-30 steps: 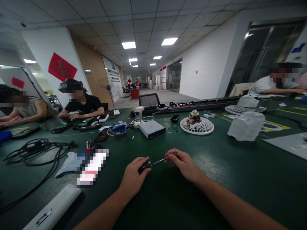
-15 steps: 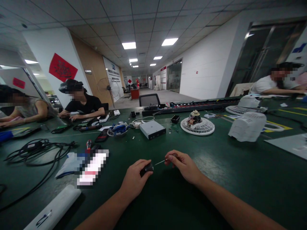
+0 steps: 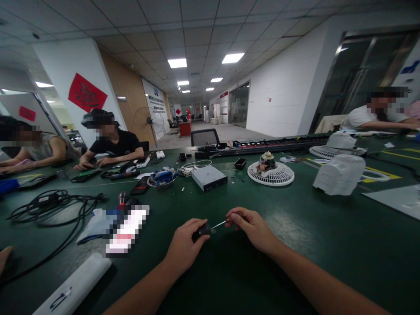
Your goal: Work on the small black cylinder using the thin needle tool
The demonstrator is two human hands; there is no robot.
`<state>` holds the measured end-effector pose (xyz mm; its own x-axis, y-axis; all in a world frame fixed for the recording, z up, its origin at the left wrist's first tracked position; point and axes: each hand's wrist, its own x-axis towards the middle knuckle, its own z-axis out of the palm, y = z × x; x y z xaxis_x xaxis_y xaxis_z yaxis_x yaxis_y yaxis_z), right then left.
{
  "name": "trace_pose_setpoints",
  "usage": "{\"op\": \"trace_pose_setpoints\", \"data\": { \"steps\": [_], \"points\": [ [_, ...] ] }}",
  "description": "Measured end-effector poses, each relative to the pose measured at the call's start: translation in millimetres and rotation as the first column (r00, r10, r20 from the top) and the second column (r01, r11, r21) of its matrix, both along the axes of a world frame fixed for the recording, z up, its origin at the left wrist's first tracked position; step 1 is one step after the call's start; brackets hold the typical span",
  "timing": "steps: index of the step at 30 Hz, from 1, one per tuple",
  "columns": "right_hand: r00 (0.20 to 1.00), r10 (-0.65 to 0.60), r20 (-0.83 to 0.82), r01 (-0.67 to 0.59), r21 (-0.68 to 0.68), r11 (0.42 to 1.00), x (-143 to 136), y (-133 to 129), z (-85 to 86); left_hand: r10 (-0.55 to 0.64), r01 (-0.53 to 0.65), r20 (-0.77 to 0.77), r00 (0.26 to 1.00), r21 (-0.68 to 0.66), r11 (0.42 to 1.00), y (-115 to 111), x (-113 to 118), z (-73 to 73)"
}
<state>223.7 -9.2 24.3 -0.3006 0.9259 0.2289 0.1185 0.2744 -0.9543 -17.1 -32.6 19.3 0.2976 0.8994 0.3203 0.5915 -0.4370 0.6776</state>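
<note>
The left hand (image 3: 187, 240) has its grip closed around a small, dark, rounded piece (image 3: 204, 229) with a smooth, shiny surface, held just above the dark green, smooth worktop (image 3: 288, 267). The right hand (image 3: 246, 222) pinches a slender tool with a thin, straight, silvery metal shaft (image 3: 218, 225), its grip shut at the fingertips. The shaft slants down toward the end of the dark piece; whether its tip touches cannot be told.

Steadiness matters most here: the left grip should brace the piece firmly, with thumb and fingers behind the tool's line in case it slips. The right grip is best light, the shaft squared to the end face, pressure growing only once the tip is seated.
</note>
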Motion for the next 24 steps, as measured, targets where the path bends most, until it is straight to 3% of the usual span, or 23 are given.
{"op": "trace_pose_setpoints", "data": {
  "steps": [4,7,10,13,15,19,24],
  "points": [
    [1.000,-0.013,0.010,0.013,0.016,1.000,-2.8,-1.9,-1.5,0.001,-0.001,0.003,1.000,0.009,1.000,0.8,0.7,-0.2],
    [0.990,-0.141,-0.001,0.140,0.144,0.980,-1.8,-3.8,-1.9,0.022,-0.022,-0.006,1.000,0.019,1.000,1.9,-0.3,-3.1],
    [0.955,-0.297,0.000,0.272,0.399,0.875,2.1,-6.7,2.6,0.038,-0.038,-0.003,0.999,0.019,0.999,3.0,-2.1,-7.2],
    [0.932,-0.343,0.120,0.227,0.545,0.807,5.8,-9.7,11.0,0.036,-0.036,0.008,0.999,0.007,0.999,3.1,-2.8,-9.2],
    [0.903,-0.311,0.297,0.108,0.544,0.832,6.8,-11.2,15.3,0.020,-0.020,0.000,1.000,0.011,1.000,2.4,-2.4,-8.8],
    [0.751,-0.237,0.616,-0.055,0.416,0.908,5.5,-11.7,12.8,-0.026,0.027,-0.036,0.999,0.039,0.999,1.7,-1.5,-8.4],
    [0.681,-0.124,0.722,-0.144,0.298,0.944,2.8,-8.0,0.5,-0.026,0.029,-0.046,0.999,0.062,0.998,3.6,-1.7,-12.2]
  ]
}}
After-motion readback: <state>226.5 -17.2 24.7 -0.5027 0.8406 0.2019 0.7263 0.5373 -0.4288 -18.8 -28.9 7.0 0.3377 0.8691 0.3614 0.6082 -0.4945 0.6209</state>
